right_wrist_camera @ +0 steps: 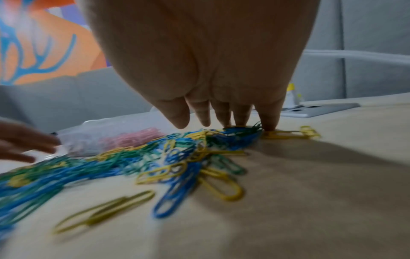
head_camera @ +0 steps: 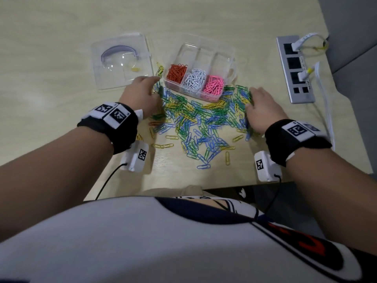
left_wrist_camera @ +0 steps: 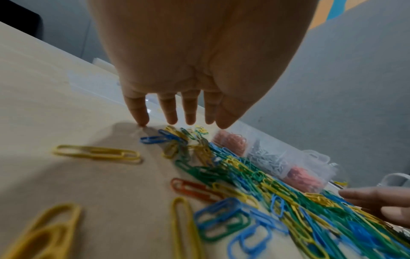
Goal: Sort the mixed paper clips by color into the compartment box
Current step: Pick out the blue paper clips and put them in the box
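Loose paper clips [head_camera: 201,121], light, slippery and easily tangled, are spread at 6 o'clock of the compartment box [head_camera: 201,68], flanked by left hand [head_camera: 140,94] and right hand [head_camera: 263,109], fingers extended, nothing gripped; single-clip fingertip pinches are judged best.

Pale wood desk [head_camera: 61,27]; grey padded partition [head_camera: 350,27] behind; silver socket strip [head_camera: 293,68] at right.

pale wooden table [head_camera: 61,27] with loose paper clips [head_camera: 195,123], compartment box [head_camera: 206,56], clear lid [head_camera: 122,60], power strip [head_camera: 293,68]
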Demonstrator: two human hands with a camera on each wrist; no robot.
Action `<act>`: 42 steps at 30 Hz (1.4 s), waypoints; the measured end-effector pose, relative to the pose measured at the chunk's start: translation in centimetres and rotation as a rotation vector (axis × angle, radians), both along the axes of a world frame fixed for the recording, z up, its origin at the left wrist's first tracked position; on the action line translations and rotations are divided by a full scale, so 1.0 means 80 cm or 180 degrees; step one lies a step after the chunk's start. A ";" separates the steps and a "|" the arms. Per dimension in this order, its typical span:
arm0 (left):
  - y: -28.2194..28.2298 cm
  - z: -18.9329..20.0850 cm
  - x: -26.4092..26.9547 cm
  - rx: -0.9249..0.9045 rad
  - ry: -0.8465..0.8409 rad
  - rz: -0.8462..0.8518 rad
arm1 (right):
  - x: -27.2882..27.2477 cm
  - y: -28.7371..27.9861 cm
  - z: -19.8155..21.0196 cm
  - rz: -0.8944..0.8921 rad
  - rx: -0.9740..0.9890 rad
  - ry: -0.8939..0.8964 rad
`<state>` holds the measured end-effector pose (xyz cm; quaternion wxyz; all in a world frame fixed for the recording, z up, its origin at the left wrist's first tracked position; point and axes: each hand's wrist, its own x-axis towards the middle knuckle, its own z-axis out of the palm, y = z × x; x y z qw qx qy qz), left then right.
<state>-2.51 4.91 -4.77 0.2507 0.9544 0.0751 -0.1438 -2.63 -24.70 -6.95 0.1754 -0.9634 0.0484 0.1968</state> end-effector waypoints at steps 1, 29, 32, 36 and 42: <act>-0.004 0.004 0.005 -0.0008 0.0039 -0.0095 | -0.002 0.006 0.000 0.0163 0.0026 -0.0028; 0.009 -0.009 -0.055 0.0515 0.0267 -0.0517 | -0.061 0.115 0.027 0.1663 -0.0316 -0.0099; 0.008 -0.006 -0.053 0.0504 0.0197 -0.0448 | -0.055 0.108 0.029 0.1523 -0.0286 -0.0110; 0.013 -0.003 -0.052 0.0696 0.0300 -0.0552 | -0.050 0.107 0.031 0.1526 -0.0258 -0.0154; 0.015 0.002 -0.049 0.0839 0.0348 -0.0780 | -0.051 0.120 0.028 0.1594 -0.0159 -0.0185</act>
